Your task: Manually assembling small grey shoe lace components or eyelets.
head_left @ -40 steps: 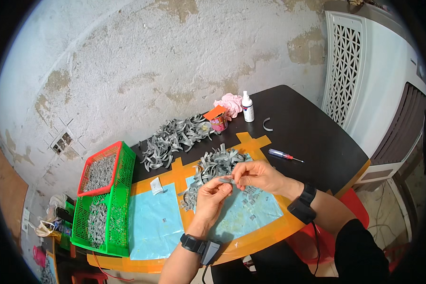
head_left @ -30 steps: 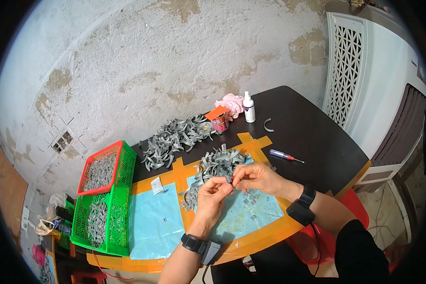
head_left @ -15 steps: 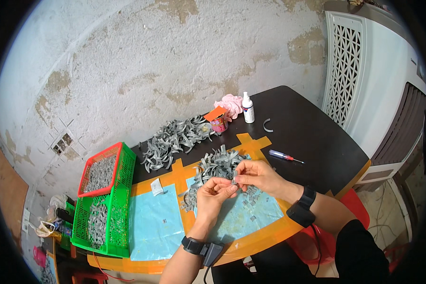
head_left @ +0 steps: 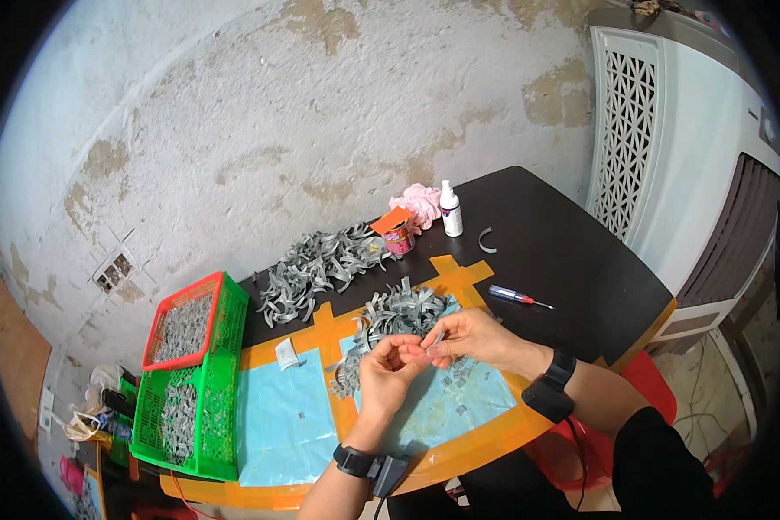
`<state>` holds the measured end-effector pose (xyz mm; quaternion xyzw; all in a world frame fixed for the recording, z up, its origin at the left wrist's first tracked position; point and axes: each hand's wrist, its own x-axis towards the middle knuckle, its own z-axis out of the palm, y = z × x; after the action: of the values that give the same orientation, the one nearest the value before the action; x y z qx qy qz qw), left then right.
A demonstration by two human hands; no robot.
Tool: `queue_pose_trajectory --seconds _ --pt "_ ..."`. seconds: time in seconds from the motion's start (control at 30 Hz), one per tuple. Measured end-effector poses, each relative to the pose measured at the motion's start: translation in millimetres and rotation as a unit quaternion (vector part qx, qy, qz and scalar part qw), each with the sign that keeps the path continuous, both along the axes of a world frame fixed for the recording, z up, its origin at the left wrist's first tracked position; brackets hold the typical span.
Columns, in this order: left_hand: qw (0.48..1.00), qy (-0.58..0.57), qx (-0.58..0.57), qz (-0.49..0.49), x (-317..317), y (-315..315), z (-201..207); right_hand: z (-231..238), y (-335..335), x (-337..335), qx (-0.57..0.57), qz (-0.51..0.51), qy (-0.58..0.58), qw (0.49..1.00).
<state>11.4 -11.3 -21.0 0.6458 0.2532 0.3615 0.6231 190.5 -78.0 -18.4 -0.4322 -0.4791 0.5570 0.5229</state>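
Note:
Over the blue sheet, my left hand (head_left: 388, 374) and my right hand (head_left: 475, 338) meet with thumbs and fingers pinched together. Between the fingertips is a small grey curved strip (head_left: 439, 337), mostly covered by them. Just beyond my hands lies a pile of similar grey curved strips (head_left: 399, 312). Small grey bits (head_left: 459, 371) are scattered on the blue plastic sheet (head_left: 485, 399) below my right hand. Each wrist wears a black band with a small box.
Further back sit a larger heap of strips (head_left: 312, 269), a tin (head_left: 398, 239), a pink cloth (head_left: 419, 204) and a white spray bottle (head_left: 451, 210). A screwdriver (head_left: 513, 295) lies at right. Green (head_left: 219, 381) and red (head_left: 212, 338) baskets holding grey pieces stand at left.
Both hands stay together over the sheet, and their fingers have shifted slightly around the small strip. The whole view has moved a little.

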Motion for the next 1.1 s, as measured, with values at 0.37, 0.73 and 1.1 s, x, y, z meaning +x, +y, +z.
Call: queue_pose_trajectory --seconds 0.37,0.73,1.1 --pt "0.999 -0.019 -0.011 -0.038 -3.3 1.7 5.2 6.4 -4.3 4.1 0.014 0.017 -0.012 1.000" --pt "0.995 0.056 0.080 0.030 -2.2 1.2 -2.9 8.5 -1.7 3.5 0.030 0.000 -0.043 0.999" --pt "0.994 0.015 0.075 0.080 3.9 -11.8 10.7 7.5 -3.9 -1.7 0.039 0.003 -0.006 0.999"
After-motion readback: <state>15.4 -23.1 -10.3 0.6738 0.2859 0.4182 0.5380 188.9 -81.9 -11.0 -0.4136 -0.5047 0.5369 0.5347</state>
